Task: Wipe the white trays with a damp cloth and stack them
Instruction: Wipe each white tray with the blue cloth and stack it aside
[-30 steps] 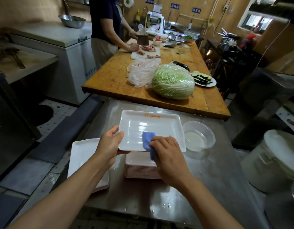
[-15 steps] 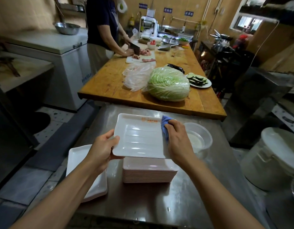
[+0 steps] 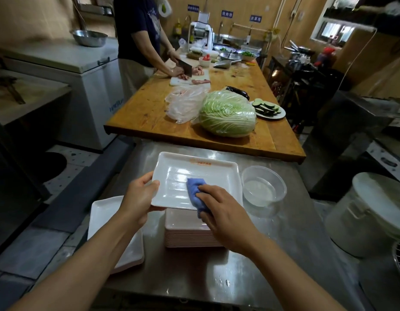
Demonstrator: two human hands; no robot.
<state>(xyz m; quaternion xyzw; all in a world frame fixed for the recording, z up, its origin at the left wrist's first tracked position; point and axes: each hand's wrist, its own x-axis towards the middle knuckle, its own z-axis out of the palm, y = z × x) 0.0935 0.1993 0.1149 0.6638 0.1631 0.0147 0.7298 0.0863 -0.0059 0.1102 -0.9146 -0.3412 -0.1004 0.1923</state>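
White tray (image 3: 208, 176) is being gripped by the left hand (image 3: 138, 196) above the tray stack (image 3: 190, 234), while the right hand (image 3: 226, 212) is pressing a bunched blue cloth (image 3: 195, 190) inside; stacking it likely comes next

My left hand (image 3: 139, 195) grips the white tray's (image 3: 208, 173) left edge above the tray stack (image 3: 190, 234) on the steel counter (image 3: 273, 254); my right hand (image 3: 226, 212) presses the blue cloth (image 3: 194, 190) onto it.
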